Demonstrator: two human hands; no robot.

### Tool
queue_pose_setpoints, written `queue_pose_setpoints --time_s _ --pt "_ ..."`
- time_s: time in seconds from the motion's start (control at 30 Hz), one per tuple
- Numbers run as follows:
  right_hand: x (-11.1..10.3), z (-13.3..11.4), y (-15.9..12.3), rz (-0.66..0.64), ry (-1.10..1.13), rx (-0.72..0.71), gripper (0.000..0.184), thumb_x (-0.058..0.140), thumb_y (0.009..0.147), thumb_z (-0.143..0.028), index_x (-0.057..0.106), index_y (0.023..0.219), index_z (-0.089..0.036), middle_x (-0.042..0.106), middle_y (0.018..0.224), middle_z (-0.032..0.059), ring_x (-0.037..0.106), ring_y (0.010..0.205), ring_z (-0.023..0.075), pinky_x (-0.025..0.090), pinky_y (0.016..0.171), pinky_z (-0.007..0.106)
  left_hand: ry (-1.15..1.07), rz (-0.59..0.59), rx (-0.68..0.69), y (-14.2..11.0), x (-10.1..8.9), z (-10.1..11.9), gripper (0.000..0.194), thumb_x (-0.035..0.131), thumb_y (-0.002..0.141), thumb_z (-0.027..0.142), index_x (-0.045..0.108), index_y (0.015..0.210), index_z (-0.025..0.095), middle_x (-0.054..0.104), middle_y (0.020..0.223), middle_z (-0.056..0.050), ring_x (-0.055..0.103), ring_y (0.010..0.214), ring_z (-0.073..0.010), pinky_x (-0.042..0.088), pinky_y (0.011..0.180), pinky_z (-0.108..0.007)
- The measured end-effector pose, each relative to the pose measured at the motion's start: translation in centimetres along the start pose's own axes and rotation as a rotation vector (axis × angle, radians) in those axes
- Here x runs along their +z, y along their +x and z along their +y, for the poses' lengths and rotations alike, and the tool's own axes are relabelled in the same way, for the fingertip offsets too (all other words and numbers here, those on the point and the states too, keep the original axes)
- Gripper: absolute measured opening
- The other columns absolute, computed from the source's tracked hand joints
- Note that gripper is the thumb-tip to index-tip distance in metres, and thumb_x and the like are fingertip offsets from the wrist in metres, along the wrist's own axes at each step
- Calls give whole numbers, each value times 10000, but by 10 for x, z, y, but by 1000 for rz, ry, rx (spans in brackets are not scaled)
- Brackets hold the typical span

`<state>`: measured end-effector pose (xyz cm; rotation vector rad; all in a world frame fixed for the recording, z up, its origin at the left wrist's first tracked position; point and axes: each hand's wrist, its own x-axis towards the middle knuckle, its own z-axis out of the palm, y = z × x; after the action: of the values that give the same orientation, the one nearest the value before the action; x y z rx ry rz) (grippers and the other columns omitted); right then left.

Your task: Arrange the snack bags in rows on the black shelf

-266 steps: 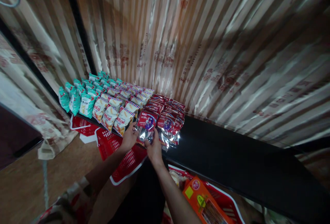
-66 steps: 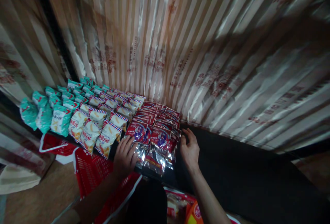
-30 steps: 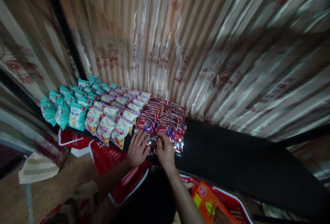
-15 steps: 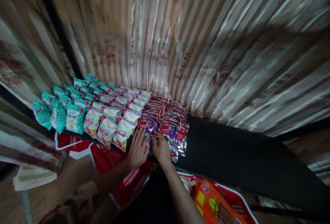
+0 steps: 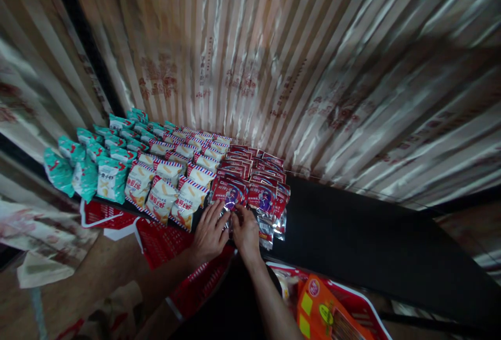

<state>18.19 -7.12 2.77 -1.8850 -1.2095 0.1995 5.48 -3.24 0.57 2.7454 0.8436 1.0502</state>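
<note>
- Head camera showed you facing a striped, glossy beige curtain with reddish prints (image 5: 313, 68) that hung behind everything.
- A long black shelf top (image 5: 352, 235) ran beneath the curtain, its right part bare.
- Red plastic baskets (image 5: 164, 241) sat below the shelf's front edge on your left, and another red basket held an orange printed carton (image 5: 324, 314) at the lower right.
- Rows of snack packets covered the shelf's left part: teal packets (image 5: 105, 173) farthest left, white packets with red and blue striped edges (image 5: 176, 183) in the middle, and dark red foil packets with silver lower edges (image 5: 254, 178) to the right, each row just beside the next.
- Your left hand (image 5: 209, 233) lay flat with fingers spread, touching the front left red foil packet at the shelf's front edge.
- Your right hand (image 5: 246, 230) rested just beside it, fingers curled onto the silver edge of the same front row; I could not tell whether it actually pinched a packet.
</note>
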Motion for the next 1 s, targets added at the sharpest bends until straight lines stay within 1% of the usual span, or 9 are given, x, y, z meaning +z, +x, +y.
queue_pose_setpoints --time_s 0.1,0.33,0.47,0.6,0.73,0.83,0.9,1.0 --pt "0 1 -3 10 -9 2 308 457 825 -279 643 1035 -150 666 989 134 616 924 246 474 862 415 -3 -10 17 -1 -1 1 405 411 854 198 497 1242 121 401 1414 -156 260 1367 -271 323 1071 -506" --pt "2 -1 3 14 -1 8 312 449 838 -286 649 1030 -144 664 994 141 614 899 245 474 846 407 15 -32 -1 4 1 -4 414 397 870 216 488 1263 119 410 1412 -149 273 1362 -264 317 1074 -486" --pt "4 -5 8 10 -48 14 326 438 839 -257 646 1046 -115 651 977 153 606 876 238 474 835 392 35 -53 -35 12 3 -6 439 406 854 204 472 1277 106 406 1412 -162 285 1356 -263 321 1070 -482" --pt "6 -5 9 5 -121 -14 338 418 846 -221 639 1069 -95 637 964 158 589 894 241 468 844 384 47 -75 -85 19 5 -5 398 422 854 212 516 1232 130 429 1399 -149 325 1336 -266 322 1069 -481" --pt "5 -4 11 -1 -168 -34 338 408 857 -220 643 1067 -97 624 983 166 585 901 246 472 848 388 57 -66 -122 23 6 -3 362 381 884 216 538 1202 144 462 1378 -132 357 1320 -254 348 1053 -463" --pt "5 -4 13 -18 -187 -26 344 402 863 -211 636 1089 -98 616 1010 169 592 913 241 475 856 378 74 -59 -134 26 7 -4 356 367 895 215 540 1196 135 445 1391 -142 331 1336 -265 361 1041 -469" --pt "5 -3 14 -40 -199 -26 346 405 862 -196 629 1104 -94 611 1013 166 598 907 232 478 854 360 79 -54 -130 29 8 -5 350 370 896 221 542 1187 130 435 1398 -144 311 1347 -271 354 1048 -477" --pt "4 -4 15 -68 -241 -30 347 411 854 -164 622 1116 -81 607 1015 165 602 908 226 475 859 341 77 -35 -106 32 12 -8 345 354 899 211 540 1175 121 445 1392 -134 305 1351 -260 348 1062 -471"
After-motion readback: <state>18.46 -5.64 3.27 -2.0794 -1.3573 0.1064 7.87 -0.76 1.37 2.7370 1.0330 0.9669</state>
